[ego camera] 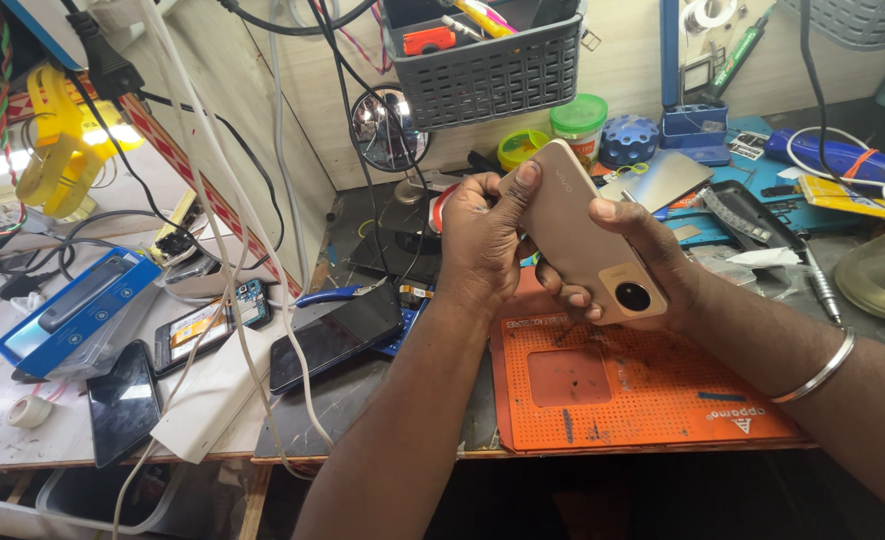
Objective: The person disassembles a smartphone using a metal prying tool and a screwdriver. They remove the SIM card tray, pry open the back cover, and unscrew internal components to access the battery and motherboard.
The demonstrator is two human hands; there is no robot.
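Head view looks down on a gold phone [585, 238], held back-side up and tilted, its round camera ring at the lower right end. It hangs between both hands, above the orange perforated work mat [643, 395]. The left hand [483, 240] clasps the phone's upper left end, thumb pressed flat on the back near the top edge. The right hand [653, 262] grips the lower end from the right, thumb on the back, fingers curled beneath; a metal bangle [818, 370] circles that wrist. Left of the mat lies a dark phone [335, 335] face up. Above hangs a grey basket [488, 65], with a green-lidded jar [579, 118] behind the hands.
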